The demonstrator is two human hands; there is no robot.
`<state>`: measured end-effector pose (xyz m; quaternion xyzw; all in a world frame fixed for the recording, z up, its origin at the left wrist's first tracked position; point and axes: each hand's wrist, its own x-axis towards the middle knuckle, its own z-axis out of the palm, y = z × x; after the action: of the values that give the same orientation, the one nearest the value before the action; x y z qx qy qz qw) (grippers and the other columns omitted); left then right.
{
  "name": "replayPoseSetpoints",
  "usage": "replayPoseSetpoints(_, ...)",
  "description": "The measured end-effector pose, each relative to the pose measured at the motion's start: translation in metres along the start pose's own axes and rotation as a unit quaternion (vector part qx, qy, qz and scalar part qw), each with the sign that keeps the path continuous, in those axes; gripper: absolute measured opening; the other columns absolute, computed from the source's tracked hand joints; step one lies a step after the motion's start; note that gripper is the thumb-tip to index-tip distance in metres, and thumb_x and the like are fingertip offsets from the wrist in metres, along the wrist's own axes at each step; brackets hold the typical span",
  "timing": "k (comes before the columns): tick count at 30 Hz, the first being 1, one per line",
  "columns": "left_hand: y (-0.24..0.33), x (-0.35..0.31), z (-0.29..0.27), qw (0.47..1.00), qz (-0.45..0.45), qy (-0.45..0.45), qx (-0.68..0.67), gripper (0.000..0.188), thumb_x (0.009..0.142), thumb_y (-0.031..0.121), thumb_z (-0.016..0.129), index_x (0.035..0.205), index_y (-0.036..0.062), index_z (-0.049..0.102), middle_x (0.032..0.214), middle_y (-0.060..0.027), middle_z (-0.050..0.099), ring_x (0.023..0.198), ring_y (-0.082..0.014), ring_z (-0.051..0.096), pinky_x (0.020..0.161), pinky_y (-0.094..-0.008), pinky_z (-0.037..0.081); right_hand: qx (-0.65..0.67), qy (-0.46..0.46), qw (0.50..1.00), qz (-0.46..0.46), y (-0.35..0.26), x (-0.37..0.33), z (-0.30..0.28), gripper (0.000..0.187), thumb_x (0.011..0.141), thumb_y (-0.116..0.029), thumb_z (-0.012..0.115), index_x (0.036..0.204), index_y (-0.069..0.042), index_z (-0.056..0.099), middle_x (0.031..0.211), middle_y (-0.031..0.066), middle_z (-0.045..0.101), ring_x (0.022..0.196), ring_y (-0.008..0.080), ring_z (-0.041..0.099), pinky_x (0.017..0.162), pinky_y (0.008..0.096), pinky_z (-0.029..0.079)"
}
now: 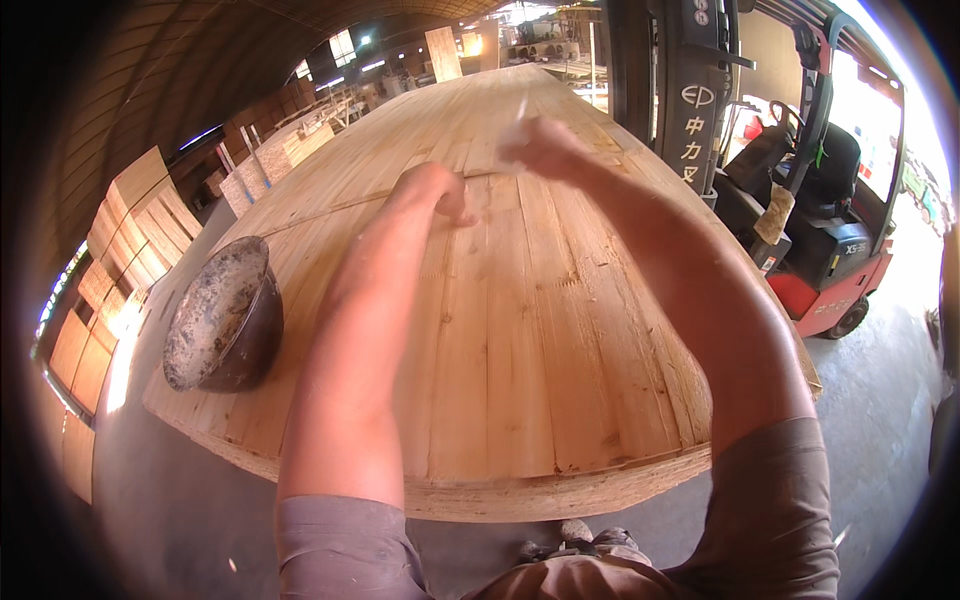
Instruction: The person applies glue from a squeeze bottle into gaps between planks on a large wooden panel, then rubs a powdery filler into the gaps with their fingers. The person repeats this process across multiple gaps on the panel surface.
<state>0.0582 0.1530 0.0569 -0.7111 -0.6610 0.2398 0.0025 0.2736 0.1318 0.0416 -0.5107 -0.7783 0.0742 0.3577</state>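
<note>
Both arms reach out over a large pale wooden panel point(510, 380) made of joined strips. My left hand point(432, 188) is low over its surface, fingers curled in and one digit pointing down at the wood. Whatever it may hold is hidden. Farther off and to the right, my right hand point(545, 150) is closed and smeared by motion. A thin pale tool point(523, 103) sticks up from it; its exact kind is too blurred to tell. On the panel's near left corner sits a tilted dark bowl point(215, 315), its inside crusted with greyish-white residue.
A red and black forklift point(830, 250) stands close along the right side, its dark mast point(690, 95) by the panel's edge. Stacked boards point(145, 220) are at the left, with more timber point(285, 155) farther back. Grey concrete floor point(880, 400) surrounds the panel.
</note>
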Motion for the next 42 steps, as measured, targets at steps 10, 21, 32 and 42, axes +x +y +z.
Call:
replayPoseSetpoints(10, 0.002, -0.019, 0.004, 0.999, 0.024, 0.045, -0.017, 0.105, 0.089, 0.071, 0.08, 0.174, 0.0432, 0.024, 0.182, -0.007, 0.028, 0.164, -0.0358, 0.033, 0.128, -0.0506, 0.038, -0.185, -0.018, 0.982, 0.019, 0.086, -0.114, -0.124, 0.044, 0.086, -0.035, 0.083, 0.108, 0.002, 0.074, 0.097, 0.0234, 0.077, 0.098, 0.041, 0.076, 0.088, 0.0493, 0.058)
replayPoseSetpoints(21, -0.008, -0.006, 0.008, 0.996, 0.077, 0.04, 0.007, 0.108, 0.089, 0.075, 0.076, 0.175, 0.045, 0.019, 0.18, -0.0061, 0.033, 0.161, -0.0355, 0.039, 0.126, -0.0503, 0.041, -0.067, 0.043, 0.993, 0.091, 0.087, -0.186, -0.102, 0.068, 0.089, -0.028, 0.083, 0.143, 0.0, 0.055, 0.118, 0.0245, 0.075, 0.115, 0.0416, 0.072, 0.099, 0.0487, 0.055)
replayPoseSetpoints(32, -0.032, 0.008, 0.061, 0.948, 0.229, 0.078, -0.205, 0.086, 0.113, 0.064, 0.044, 0.178, 0.0186, 0.011, 0.185, -0.0157, 0.007, 0.17, -0.0345, 0.013, 0.136, -0.0455, 0.02, -0.088, 0.094, 0.991, 0.048, 0.091, -0.186, -0.094, 0.072, 0.087, -0.026, 0.087, 0.144, 0.001, 0.052, 0.121, 0.0244, 0.074, 0.106, 0.0386, 0.075, 0.096, 0.0466, 0.058)
replayPoseSetpoints(42, 0.008, -0.001, 0.078, 0.933, 0.278, 0.152, -0.171, 0.086, 0.117, 0.059, 0.021, 0.174, -0.0033, 0.005, 0.185, -0.0201, -0.002, 0.171, -0.0306, -0.004, 0.139, -0.0421, 0.005, -0.077, 0.084, 0.992, 0.05, 0.09, -0.185, -0.092, 0.073, 0.086, -0.023, 0.087, 0.146, 0.001, 0.051, 0.121, 0.0255, 0.074, 0.111, 0.0403, 0.073, 0.098, 0.0481, 0.056)
